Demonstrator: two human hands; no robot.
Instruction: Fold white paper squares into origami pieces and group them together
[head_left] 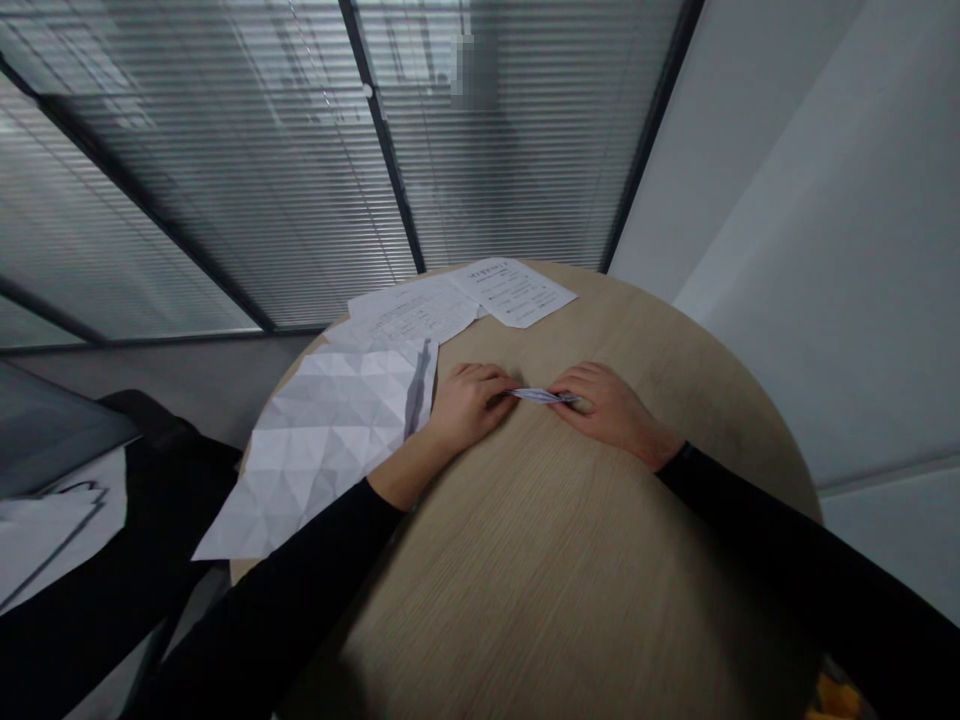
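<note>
Head view: folded paper strip (541, 396) lies long axis 3-to-9 o'clock, ends pinched between left hand (469, 405) and right hand (604, 408).

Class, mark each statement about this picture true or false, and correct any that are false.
The left hand and right hand hold a small folded paper strip between them. True.
The hands wear gloves. False: they are bare, with black sleeves ending at the wrists.
A large creased white paper sheet lies left of the hands. True.
The tabletop is square. False: the wood-grain table is round.
Printed sheets lie beyond the hands, toward the window blinds. True.
</note>
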